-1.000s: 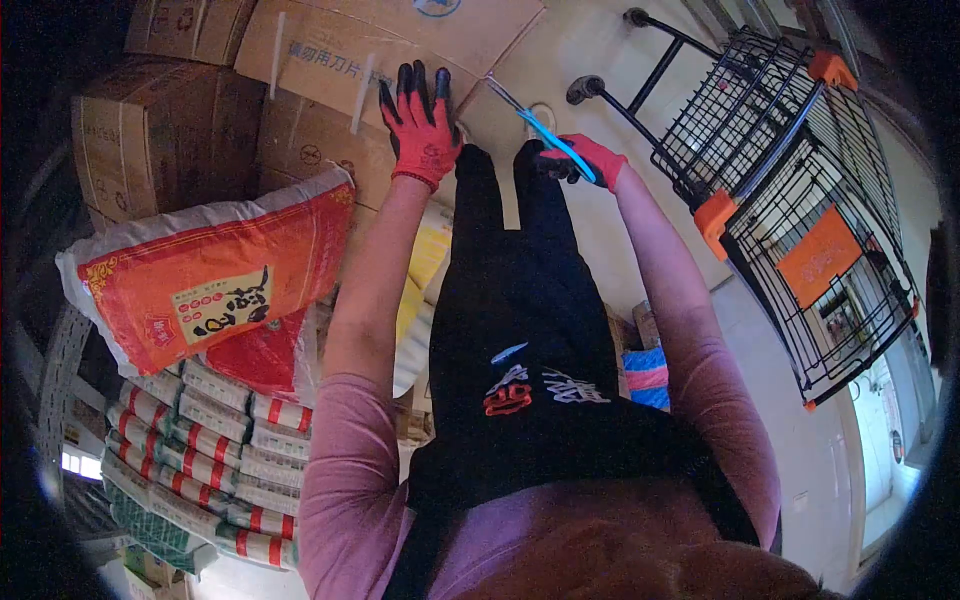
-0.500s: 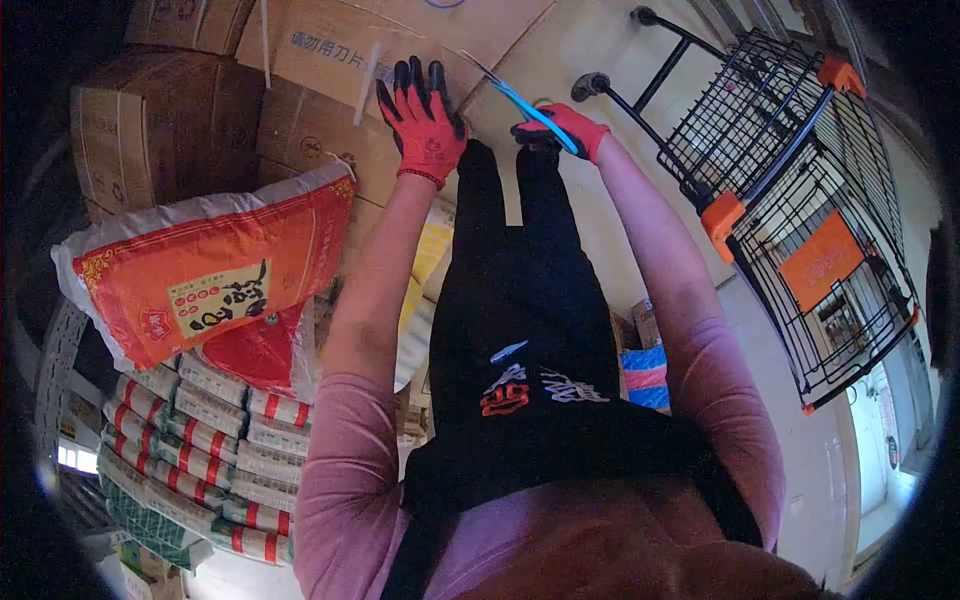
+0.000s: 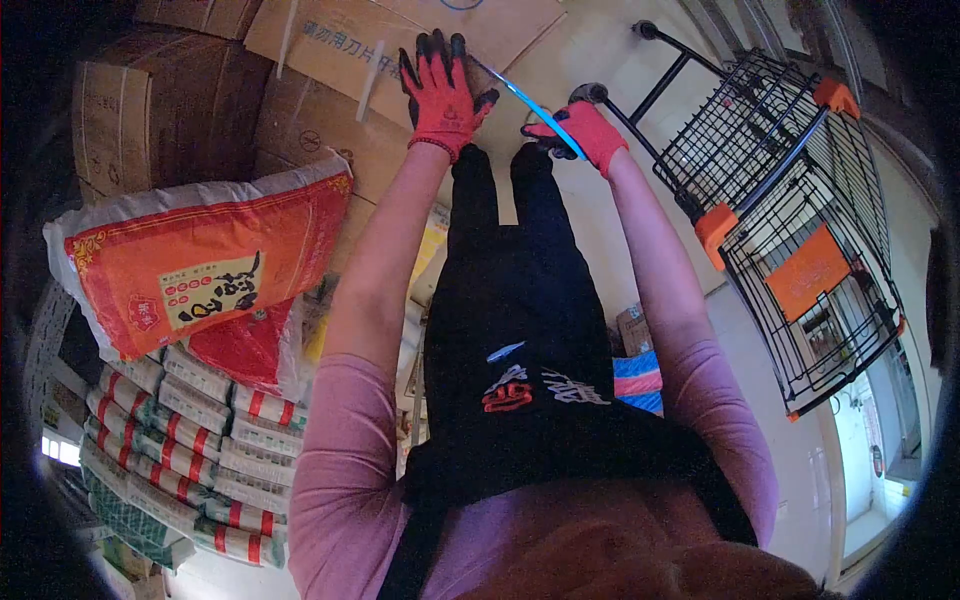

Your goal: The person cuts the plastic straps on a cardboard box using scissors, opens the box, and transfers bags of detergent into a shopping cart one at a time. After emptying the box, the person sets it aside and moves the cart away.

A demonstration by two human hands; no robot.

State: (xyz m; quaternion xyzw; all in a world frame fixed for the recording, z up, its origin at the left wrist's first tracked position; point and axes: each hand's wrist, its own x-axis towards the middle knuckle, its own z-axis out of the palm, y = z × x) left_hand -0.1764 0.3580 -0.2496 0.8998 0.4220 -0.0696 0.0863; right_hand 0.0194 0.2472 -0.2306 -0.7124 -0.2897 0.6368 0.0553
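Note:
My left hand, in a red glove with black fingertips, rests palm down at the edge of a large cardboard carton with Chinese print. Its fingers are spread and hold nothing. To the right, my right hand, gloved alike, is closed on a long, thin blue tool. The tool's narrow, darker tip points up and left to the carton's edge, near my left fingers. Its exact kind is hard to make out. My right fingers are partly hidden under the hand.
A black wire shopping cart with orange corners stands at the right. At the left, a big orange-red sack lies above stacked packages with red bands. More brown cartons are piled at the upper left.
My left hand has shifted right and slightly up over the carton. My right hand and the blue tool have moved a little to the right. The whole view has shifted slightly.

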